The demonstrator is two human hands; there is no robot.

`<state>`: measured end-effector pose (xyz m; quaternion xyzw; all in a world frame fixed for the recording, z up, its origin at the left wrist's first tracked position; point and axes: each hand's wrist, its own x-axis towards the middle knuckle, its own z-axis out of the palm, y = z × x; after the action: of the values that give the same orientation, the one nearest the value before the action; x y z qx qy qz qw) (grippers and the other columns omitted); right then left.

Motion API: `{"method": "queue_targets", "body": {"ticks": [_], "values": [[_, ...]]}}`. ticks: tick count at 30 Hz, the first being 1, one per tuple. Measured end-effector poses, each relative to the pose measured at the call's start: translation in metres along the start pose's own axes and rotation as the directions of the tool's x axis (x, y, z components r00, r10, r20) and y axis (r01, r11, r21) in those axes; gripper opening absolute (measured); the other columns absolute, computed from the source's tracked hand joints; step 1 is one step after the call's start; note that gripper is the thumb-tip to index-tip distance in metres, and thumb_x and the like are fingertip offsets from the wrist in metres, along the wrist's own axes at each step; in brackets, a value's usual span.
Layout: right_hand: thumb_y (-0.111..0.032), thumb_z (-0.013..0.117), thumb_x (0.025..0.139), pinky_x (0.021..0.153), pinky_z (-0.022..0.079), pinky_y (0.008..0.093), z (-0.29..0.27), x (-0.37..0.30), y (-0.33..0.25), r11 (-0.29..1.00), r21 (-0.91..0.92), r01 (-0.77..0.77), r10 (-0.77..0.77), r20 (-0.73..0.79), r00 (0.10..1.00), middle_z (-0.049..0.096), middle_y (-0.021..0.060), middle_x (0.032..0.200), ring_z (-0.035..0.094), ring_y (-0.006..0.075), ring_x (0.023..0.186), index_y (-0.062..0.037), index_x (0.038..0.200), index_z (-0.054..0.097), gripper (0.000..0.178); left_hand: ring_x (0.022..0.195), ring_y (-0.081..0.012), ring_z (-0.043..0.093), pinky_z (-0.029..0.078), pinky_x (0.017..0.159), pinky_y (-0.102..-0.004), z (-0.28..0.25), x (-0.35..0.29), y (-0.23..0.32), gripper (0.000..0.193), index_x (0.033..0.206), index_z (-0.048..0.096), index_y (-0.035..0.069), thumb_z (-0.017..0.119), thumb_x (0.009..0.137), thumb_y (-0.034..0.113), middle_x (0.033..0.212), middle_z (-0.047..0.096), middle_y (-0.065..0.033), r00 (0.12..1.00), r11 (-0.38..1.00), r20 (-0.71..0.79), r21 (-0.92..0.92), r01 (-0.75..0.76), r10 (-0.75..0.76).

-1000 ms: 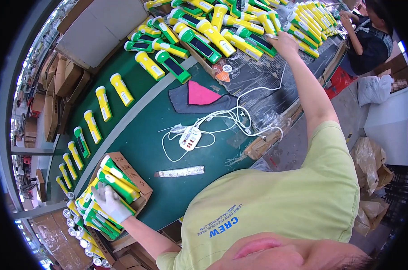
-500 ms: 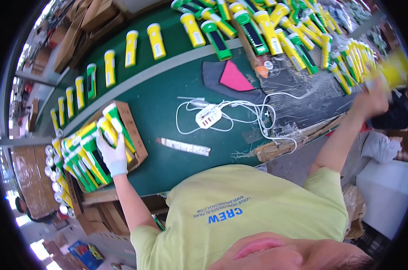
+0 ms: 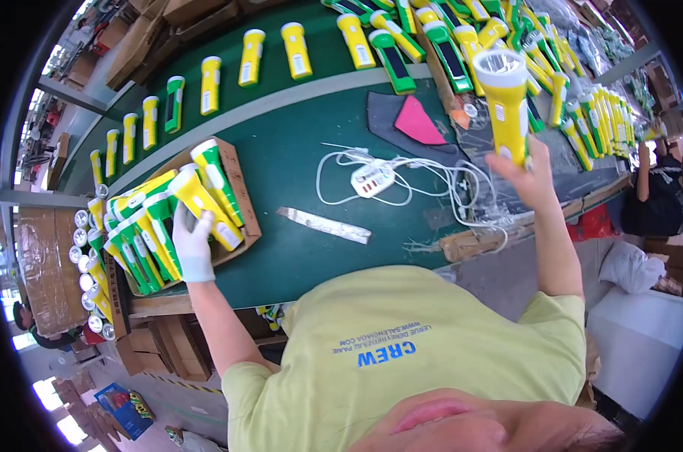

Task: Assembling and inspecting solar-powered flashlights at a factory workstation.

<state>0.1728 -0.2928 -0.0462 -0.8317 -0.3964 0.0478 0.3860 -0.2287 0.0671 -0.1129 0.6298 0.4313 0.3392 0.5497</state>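
In a white glove, my left hand point(image 3: 193, 242) is closed around a yellow flashlight point(image 3: 207, 209) that lies tilted at the top of an open cardboard box point(image 3: 243, 197). The box is filled with green and yellow flashlights point(image 3: 143, 239) packed side by side. My bare right hand point(image 3: 534, 183) grips another yellow flashlight point(image 3: 507, 117) by its lower body, raised over the right end of the bench. Its wide clear lens points up and away from me. Part of my right fingers is hidden behind its handle.
A row of flashlights point(image 3: 210, 85) stands along the green belt behind a grey rail. Many more lie heaped at the back right. A white power strip point(image 3: 372, 178) with coiled cable, a whitish strip point(image 3: 325, 224) and a grey and pink cloth point(image 3: 420, 123) lie on the bench.
My right hand has swung in from the far right, bringing its flashlight leftward and more upright. At the box, the flashlight in my left hand now shows more fully and sits tilted.
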Motion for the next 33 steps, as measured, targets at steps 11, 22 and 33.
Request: {"method": "queue_targets", "body": {"ticks": [11,22,33], "values": [[-0.069,0.057,0.076,0.092,0.046,0.0481,-0.067,0.094,0.219,0.618,-0.500,-0.607,0.407,-0.457,0.791,0.063,0.0276,0.113,0.059,0.0420,0.109,-0.0020,0.119,0.064,0.080,0.098,-0.0257,0.059,0.049,0.080,-0.0304,0.118,-0.029,0.085,0.042,0.110,0.058,0.005,0.062,0.071,-0.010,0.111,0.057,-0.0127,0.651,0.677,0.385,0.085,-0.731,0.655],[-0.020,0.075,0.082,0.065,0.046,0.0233,0.035,0.030,0.025,0.972,0.210,-0.104,0.099,0.037,0.994,0.067,0.0005,0.078,0.058,0.0062,0.072,-0.0029,0.091,0.071,0.020,0.108,-0.0233,0.059,0.044,0.098,-0.0376,0.192,-0.020,0.055,0.051,0.130,0.039,0.001,0.064,0.090,0.020,0.119,0.056,-0.0152,0.773,0.897,0.589,-0.437,0.060,0.235],[-0.004,0.065,0.089,0.070,0.047,0.0211,0.103,-0.007,-0.060,0.776,0.601,-0.190,-0.047,0.356,0.933,0.069,0.0026,0.089,0.058,0.0052,0.077,0.0005,0.102,0.070,0.015,0.073,-0.0190,0.063,0.055,0.067,-0.0347,0.221,0.003,0.020,0.028,0.111,0.050,0.017,0.045,0.099,0.041,0.087,0.063,-0.0085,0.742,0.580,0.600,-0.504,0.640,-0.297]]}}
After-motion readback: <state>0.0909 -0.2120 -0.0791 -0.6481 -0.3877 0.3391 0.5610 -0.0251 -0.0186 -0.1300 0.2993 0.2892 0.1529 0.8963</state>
